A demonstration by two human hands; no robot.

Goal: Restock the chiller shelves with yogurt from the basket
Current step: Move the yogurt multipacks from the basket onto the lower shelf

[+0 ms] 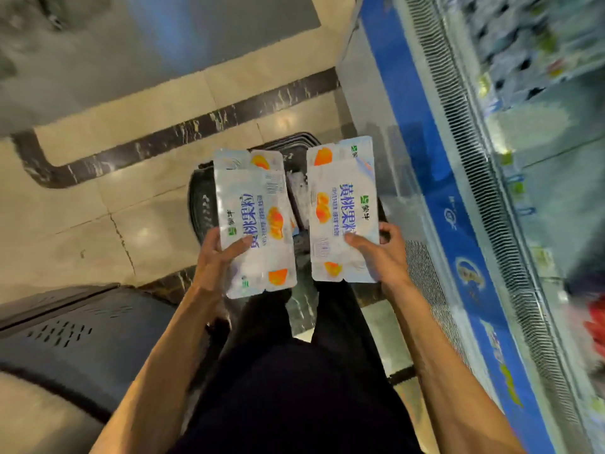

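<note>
I hold two flat white yogurt multipacks with peach pictures and blue print, side by side above a dark basket [203, 204] on the floor. My left hand [217, 257] grips the near edge of the left yogurt pack [253, 221], thumb on top. My right hand [379, 253] grips the near right corner of the right yogurt pack [342, 208]. More packaging shows inside the basket between the two packs. The chiller [510, 165] runs along the right, its shelves blurred.
A blue banner strip [451, 224] and a metal grille [465, 132] line the chiller's front edge. A dark grey cart or bin [65, 335] stands at lower left. Beige floor tiles with a dark border stretch ahead. My dark trousers fill the bottom centre.
</note>
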